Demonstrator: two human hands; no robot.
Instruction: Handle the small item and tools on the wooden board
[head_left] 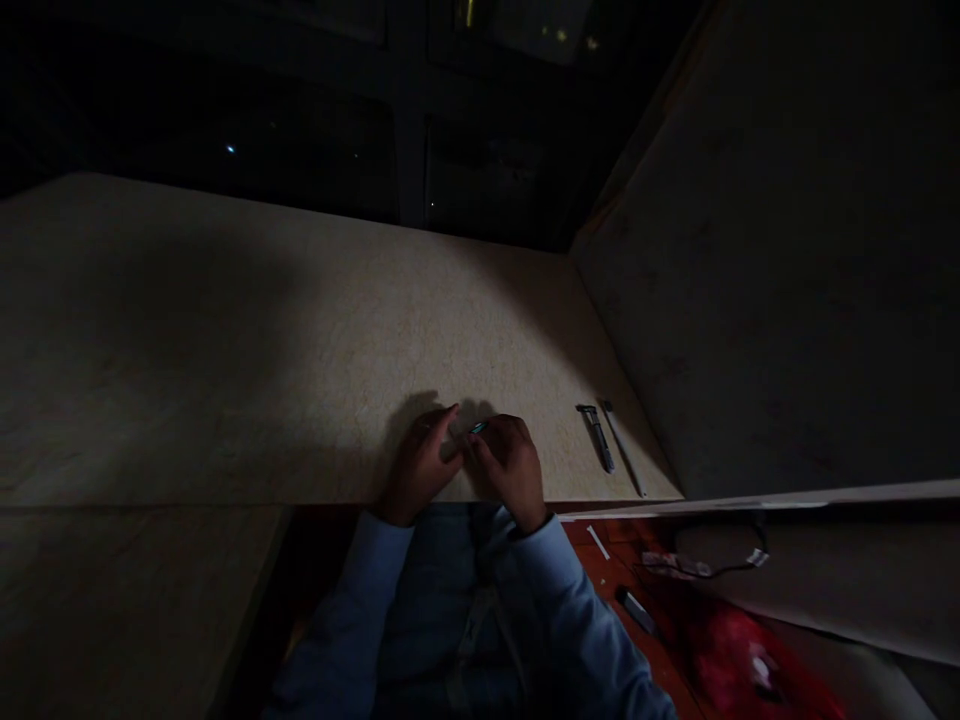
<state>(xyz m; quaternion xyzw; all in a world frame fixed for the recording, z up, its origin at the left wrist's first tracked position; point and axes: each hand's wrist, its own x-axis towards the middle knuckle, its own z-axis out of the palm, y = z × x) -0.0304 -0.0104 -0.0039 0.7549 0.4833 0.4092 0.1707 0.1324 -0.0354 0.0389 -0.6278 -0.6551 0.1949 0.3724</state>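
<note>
My right hand pinches a small dark thing with a teal glint between thumb and fingers, just above the near edge of the pale stone-like counter. It is too small and dim to name. Facing it, my left hand has its thumb and forefinger apart, with nothing visible between them. The left fingertips are close to the small thing but seem not to touch it. To the right on the counter lie a razor and, beside it, a slim toothbrush-like stick with a dark head.
The pale counter runs back to a dark window. A wall bounds it on the right. Below, on the reddish floor, are a white strip, a dark cable, a grey object and a red bag.
</note>
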